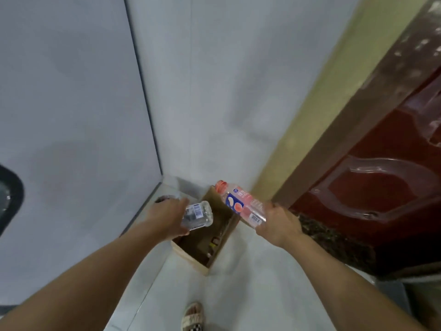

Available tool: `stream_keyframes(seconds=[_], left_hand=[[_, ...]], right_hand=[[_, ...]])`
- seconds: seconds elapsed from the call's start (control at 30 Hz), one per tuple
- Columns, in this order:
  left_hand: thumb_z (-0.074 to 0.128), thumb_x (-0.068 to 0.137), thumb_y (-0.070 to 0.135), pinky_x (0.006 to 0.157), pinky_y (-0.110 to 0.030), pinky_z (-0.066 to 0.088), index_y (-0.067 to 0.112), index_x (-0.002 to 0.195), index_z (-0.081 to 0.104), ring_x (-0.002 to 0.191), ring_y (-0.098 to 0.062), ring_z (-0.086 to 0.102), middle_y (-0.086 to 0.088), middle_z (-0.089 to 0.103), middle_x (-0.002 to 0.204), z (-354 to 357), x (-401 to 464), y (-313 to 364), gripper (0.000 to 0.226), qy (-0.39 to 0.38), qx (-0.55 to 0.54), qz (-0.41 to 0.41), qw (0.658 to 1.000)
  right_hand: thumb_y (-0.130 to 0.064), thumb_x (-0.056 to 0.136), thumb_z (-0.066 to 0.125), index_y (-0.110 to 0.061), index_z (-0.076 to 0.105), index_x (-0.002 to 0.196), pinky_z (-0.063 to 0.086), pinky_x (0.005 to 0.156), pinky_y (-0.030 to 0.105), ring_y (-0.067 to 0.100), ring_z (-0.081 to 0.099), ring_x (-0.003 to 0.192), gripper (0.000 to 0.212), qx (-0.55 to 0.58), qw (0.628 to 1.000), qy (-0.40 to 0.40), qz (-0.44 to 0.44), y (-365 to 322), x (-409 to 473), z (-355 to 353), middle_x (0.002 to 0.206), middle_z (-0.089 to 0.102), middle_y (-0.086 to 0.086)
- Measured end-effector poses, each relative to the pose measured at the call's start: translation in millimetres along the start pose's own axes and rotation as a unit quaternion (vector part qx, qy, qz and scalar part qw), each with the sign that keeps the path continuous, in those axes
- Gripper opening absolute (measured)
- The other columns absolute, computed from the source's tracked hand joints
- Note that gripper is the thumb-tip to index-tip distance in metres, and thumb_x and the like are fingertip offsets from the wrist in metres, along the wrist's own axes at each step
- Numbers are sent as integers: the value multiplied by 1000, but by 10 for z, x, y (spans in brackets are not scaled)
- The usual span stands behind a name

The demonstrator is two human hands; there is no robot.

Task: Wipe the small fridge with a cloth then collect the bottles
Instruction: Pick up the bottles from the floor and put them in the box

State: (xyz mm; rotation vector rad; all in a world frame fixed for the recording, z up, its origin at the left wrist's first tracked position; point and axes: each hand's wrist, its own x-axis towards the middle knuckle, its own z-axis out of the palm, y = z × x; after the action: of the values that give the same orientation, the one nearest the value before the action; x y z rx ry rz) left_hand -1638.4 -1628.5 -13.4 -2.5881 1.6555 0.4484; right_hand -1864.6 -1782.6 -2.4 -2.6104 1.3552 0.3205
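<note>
while both arms reach forward over the floor (pixel 238 295), each hand carries one bottle above an open cardboard box (pixel 191 256) that stands on the floor in the corner where the grey walls meet, just beside the foot of the dark red door (pixel 372 187).

item: clear bottle (pixel 198 215). held in the left hand (pixel 167 217); fingers curled round its body from above, gripping it. long axis lies nearly level, base end pointing right, toward the box. it hangs over the box's left rim.

item: pink-capped bottle (pixel 241 203), blue and white label. held in the right hand (pixel 278 222); fingers wrapped round its lower end, so the base is hidden. long axis slants up and left, cap end leading, over the box's far right corner.

item: box. long, lying away from the person toward the corner; small things lie in its bottom, too blurred to name.

relation for the coming move: the box mouth lies below and between the two hands, so each bottle likely needs only a short drop or lowering inward. the left hand looks the nearer to the opening.

judgement: the collecting step is in hand; no cloth or fridge shows here. risk: a bottle released over a rim may strike the edge and roll out onto the floor.

other: a slippered foot (pixel 193 316) at the floor's near edge.
</note>
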Motion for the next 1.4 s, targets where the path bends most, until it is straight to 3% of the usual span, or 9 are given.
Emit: stream_keyframes(seconds=[0.2, 0.33, 0.5, 0.73, 0.93, 1.13, 1.4], left_hand=[[69, 74, 46, 63, -23, 35, 24, 122, 43, 92, -14, 59, 4, 62, 111, 96, 537, -40, 58, -33, -18, -65, 997], [69, 74, 46, 64, -26, 36, 24, 119, 44, 94, -16, 58, 3, 61, 109, 243, 836, -15, 56, -65, -48, -123, 989], [67, 74, 47, 63, -28, 36, 25, 120, 41, 92, -17, 57, 2, 60, 110, 565, 1148, 202, 57, -87, -101, -221, 966], [66, 78, 46, 70, -28, 43, 24, 121, 41, 95, -17, 57, 1, 60, 110, 1227, 1462, 637, 55, -117, -194, -334, 915], [63, 80, 48, 64, -26, 37, 24, 116, 42, 86, -13, 54, 3, 60, 106, 2098, 1815, 787, 48, -148, -211, -376, 890], [65, 79, 48, 73, -29, 48, 23, 119, 44, 91, -15, 58, 2, 61, 108, 3354, 2290, 657, 51, -142, -239, -396, 875], [68, 79, 41, 76, -33, 44, 24, 127, 40, 100, -20, 57, -2, 59, 115, 5033, 2836, 367, 59, -161, -239, -410, 866]], right_hand=[[-39, 79, 63, -14, 43, 116, 47, 80, 33, 29, 57, 103, 49, -18, 998, -49, -44, 51, 966, 11, 112, 56, 9], [-35, 78, 66, -14, 41, 116, 48, 78, 33, 26, 57, 101, 50, -59, 987, -81, -127, 36, 1630, 43, 111, 55, 9], [-38, 78, 70, -16, 39, 123, 48, 73, 28, 20, 55, 98, 59, -87, 959, -129, -236, 44, 2367, 243, 113, 53, 6], [-42, 75, 72, -15, 44, 121, 55, 76, 34, 21, 58, 97, 60, -137, 913, -187, -334, 173, 3078, 803, 113, 57, 6], [-36, 77, 73, -18, 45, 121, 49, 70, 30, 20, 56, 98, 56, -162, 895, -232, -346, 232, 3535, 1713, 112, 57, 4], [-35, 79, 71, -19, 46, 115, 45, 60, 27, 20, 60, 90, 47, -154, 891, -237, -356, 185, 4031, 2918, 108, 59, 3], [-32, 78, 74, -17, 40, 130, 46, 88, 38, 28, 52, 113, 65, -167, 877, -269, -361, 111, 4538, 4474, 127, 49, 11]])
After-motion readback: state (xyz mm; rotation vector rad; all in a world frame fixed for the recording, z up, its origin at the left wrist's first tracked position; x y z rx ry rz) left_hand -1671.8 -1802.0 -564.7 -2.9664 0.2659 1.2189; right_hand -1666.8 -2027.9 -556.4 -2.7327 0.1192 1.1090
